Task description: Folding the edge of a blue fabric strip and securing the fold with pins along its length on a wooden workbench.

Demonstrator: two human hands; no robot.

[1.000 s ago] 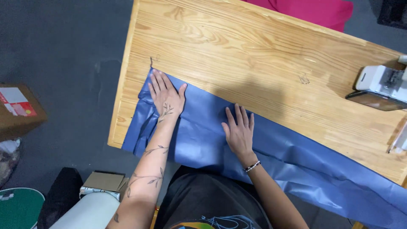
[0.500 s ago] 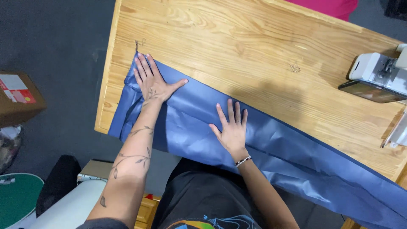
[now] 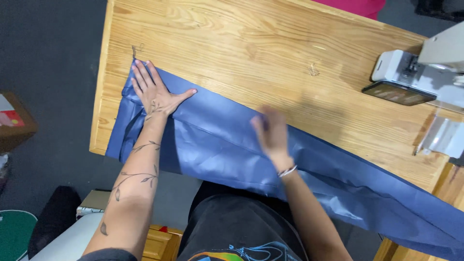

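Observation:
A long strip of blue fabric [image 3: 217, 140] lies along the near edge of a wooden table [image 3: 241, 43], running from the left corner down to the lower right. My left hand [image 3: 155, 91] lies flat with fingers spread on the fabric's left end, near its corner. My right hand [image 3: 271, 131] is blurred with motion, palm down on the fabric's middle. Neither hand grips anything.
A white sewing machine [image 3: 425, 72] stands at the table's right edge, with a clear plastic piece [image 3: 442, 137] beside it. Pink cloth [image 3: 357, 6] shows at the far edge. A cardboard box [image 3: 14, 123] sits on the dark floor at left. A small wooden drawer unit [image 3: 159, 241] is under me.
My right hand has slid to the right along the fabric and is now blurred. My left hand stays flat on the left end. The view has shifted so the table sits more to the right.

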